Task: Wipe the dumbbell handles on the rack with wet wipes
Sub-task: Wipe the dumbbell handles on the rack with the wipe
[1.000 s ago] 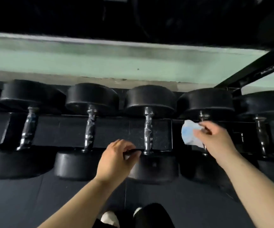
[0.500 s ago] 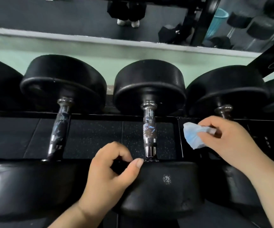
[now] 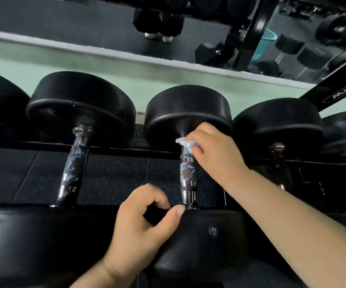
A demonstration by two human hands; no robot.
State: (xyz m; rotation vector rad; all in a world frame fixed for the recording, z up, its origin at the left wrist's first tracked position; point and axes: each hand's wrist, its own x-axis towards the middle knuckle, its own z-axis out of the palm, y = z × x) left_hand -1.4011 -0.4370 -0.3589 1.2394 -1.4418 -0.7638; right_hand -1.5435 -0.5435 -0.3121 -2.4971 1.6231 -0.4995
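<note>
Black dumbbells lie side by side on the rack, chrome handles pointing away from me. My right hand [image 3: 213, 154] pinches a crumpled white-blue wet wipe [image 3: 185, 143] and presses it on the far end of the middle dumbbell's handle [image 3: 186, 175], just under its far head [image 3: 188, 109]. My left hand [image 3: 140, 231] sits at the near head [image 3: 205, 235] of the same dumbbell. Its fingers are curled over the rim and its thumb tip lies on the head's top edge. The handle under the wipe is hidden.
A second dumbbell handle [image 3: 72, 169] lies to the left and a third [image 3: 278, 154] to the right, behind my right forearm. A black rack upright [image 3: 334, 92] slants at the right. A wall mirror [image 3: 84, 23] above reflects the floor and a teal basket [image 3: 263, 44].
My right hand carried the wipe left from the right-hand dumbbell onto the far end of the middle handle. The view moved closer. My left hand stayed at the near head.
</note>
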